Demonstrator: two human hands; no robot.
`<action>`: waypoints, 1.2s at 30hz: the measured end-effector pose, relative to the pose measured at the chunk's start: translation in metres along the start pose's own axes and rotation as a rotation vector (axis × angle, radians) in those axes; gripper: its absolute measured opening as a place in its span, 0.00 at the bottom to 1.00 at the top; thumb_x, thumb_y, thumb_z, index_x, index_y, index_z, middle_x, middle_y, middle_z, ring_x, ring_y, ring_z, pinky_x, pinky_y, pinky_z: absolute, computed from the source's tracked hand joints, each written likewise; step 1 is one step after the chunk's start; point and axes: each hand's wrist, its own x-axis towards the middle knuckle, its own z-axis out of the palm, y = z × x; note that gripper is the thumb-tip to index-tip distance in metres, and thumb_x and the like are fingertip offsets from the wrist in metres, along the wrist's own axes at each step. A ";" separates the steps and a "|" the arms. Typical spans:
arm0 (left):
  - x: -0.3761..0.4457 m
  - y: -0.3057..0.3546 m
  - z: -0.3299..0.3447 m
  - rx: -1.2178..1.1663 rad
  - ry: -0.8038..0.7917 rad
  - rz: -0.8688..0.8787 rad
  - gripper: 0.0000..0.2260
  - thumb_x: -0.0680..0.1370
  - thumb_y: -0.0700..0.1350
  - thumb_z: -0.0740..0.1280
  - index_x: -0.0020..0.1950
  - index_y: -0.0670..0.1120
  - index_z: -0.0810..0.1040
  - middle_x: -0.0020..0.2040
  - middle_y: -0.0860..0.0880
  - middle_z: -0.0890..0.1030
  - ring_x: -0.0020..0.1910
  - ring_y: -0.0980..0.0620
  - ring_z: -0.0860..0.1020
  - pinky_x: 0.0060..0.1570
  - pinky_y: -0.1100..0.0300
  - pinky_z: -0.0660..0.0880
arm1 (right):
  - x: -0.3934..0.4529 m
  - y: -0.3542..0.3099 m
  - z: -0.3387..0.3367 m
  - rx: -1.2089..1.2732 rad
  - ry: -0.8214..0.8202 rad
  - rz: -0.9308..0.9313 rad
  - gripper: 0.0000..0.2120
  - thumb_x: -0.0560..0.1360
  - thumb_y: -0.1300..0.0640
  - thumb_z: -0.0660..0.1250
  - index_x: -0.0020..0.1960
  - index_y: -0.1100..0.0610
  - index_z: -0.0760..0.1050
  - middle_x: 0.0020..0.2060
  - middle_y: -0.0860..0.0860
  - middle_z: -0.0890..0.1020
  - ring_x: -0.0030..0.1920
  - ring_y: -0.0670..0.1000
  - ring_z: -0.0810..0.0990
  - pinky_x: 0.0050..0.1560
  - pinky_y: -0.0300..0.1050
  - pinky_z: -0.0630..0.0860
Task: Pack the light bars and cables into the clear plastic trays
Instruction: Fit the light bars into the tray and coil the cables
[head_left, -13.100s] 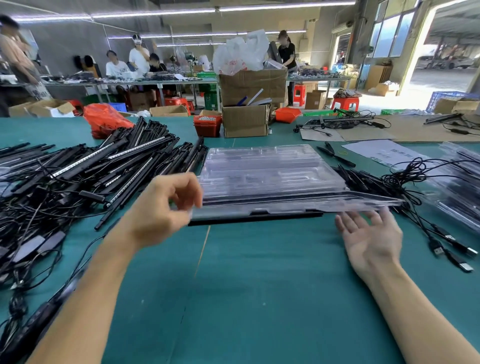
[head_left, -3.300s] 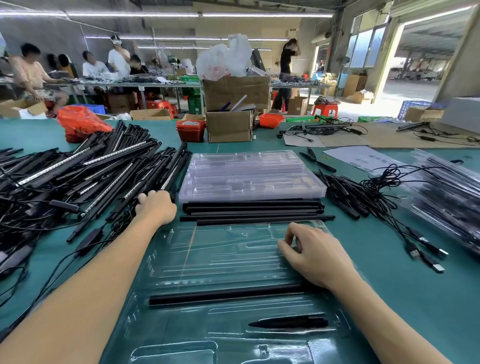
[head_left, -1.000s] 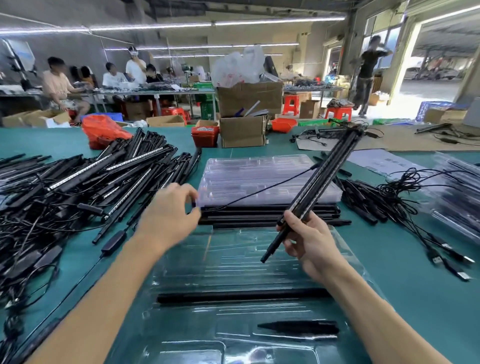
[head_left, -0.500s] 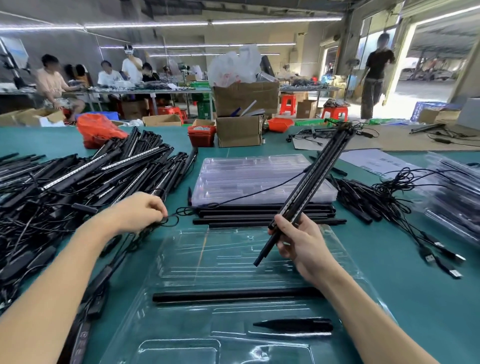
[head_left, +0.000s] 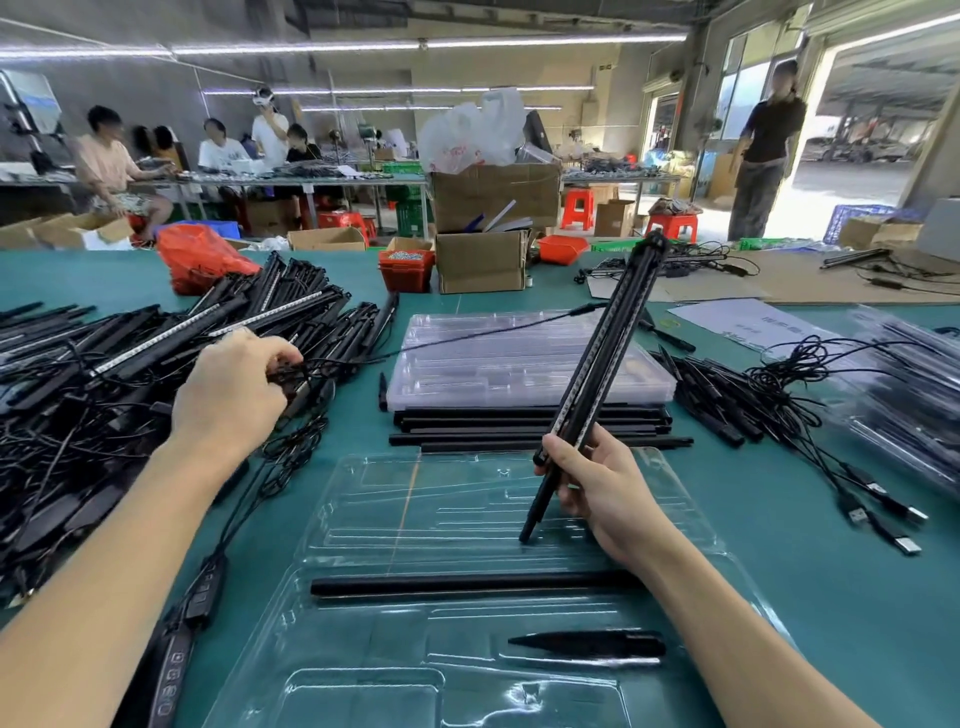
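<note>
An open clear plastic tray (head_left: 457, 525) lies on the green table in front of me. One black bar (head_left: 457, 583) and a black pointed spike (head_left: 592, 643) lie in its slots. My right hand (head_left: 597, 488) grips a black light bar (head_left: 602, 374) near its lower end, tilted up over the tray. That bar's thin cable (head_left: 498, 328) runs left to my left hand (head_left: 234, 389), which pinches a bunch of black cable at the edge of the big pile of light bars (head_left: 145, 353).
A stack of clear trays (head_left: 524, 358) sits on loose black bars behind the open tray. Spikes and USB cables (head_left: 810, 415) lie at the right, packed trays (head_left: 914, 395) farther right. Cardboard boxes (head_left: 483, 260) stand at the back. A controller cable (head_left: 182, 639) trails at the lower left.
My left hand has moved up and away from me along the cable into the pile's edge. The right hand still holds the tilted light bar over the tray, nearly unchanged.
</note>
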 end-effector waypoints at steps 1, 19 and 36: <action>0.002 -0.001 -0.001 0.051 -0.051 -0.053 0.13 0.74 0.37 0.69 0.52 0.53 0.82 0.51 0.47 0.78 0.48 0.44 0.77 0.45 0.50 0.77 | 0.000 0.000 0.000 0.000 0.000 -0.001 0.03 0.80 0.59 0.67 0.50 0.57 0.74 0.35 0.53 0.83 0.28 0.48 0.71 0.25 0.37 0.66; -0.009 -0.011 0.007 -0.956 -0.630 -0.354 0.21 0.77 0.26 0.61 0.62 0.48 0.78 0.59 0.48 0.83 0.45 0.52 0.83 0.24 0.63 0.73 | 0.005 0.002 -0.003 0.151 0.068 0.030 0.05 0.80 0.57 0.67 0.49 0.56 0.72 0.37 0.55 0.82 0.27 0.47 0.73 0.24 0.39 0.67; -0.005 -0.015 0.012 -0.242 -0.065 -0.425 0.21 0.74 0.40 0.64 0.67 0.52 0.72 0.49 0.42 0.80 0.42 0.43 0.76 0.40 0.53 0.73 | 0.006 0.003 -0.004 0.152 0.069 0.011 0.05 0.80 0.56 0.67 0.48 0.55 0.73 0.36 0.54 0.83 0.27 0.47 0.73 0.24 0.39 0.68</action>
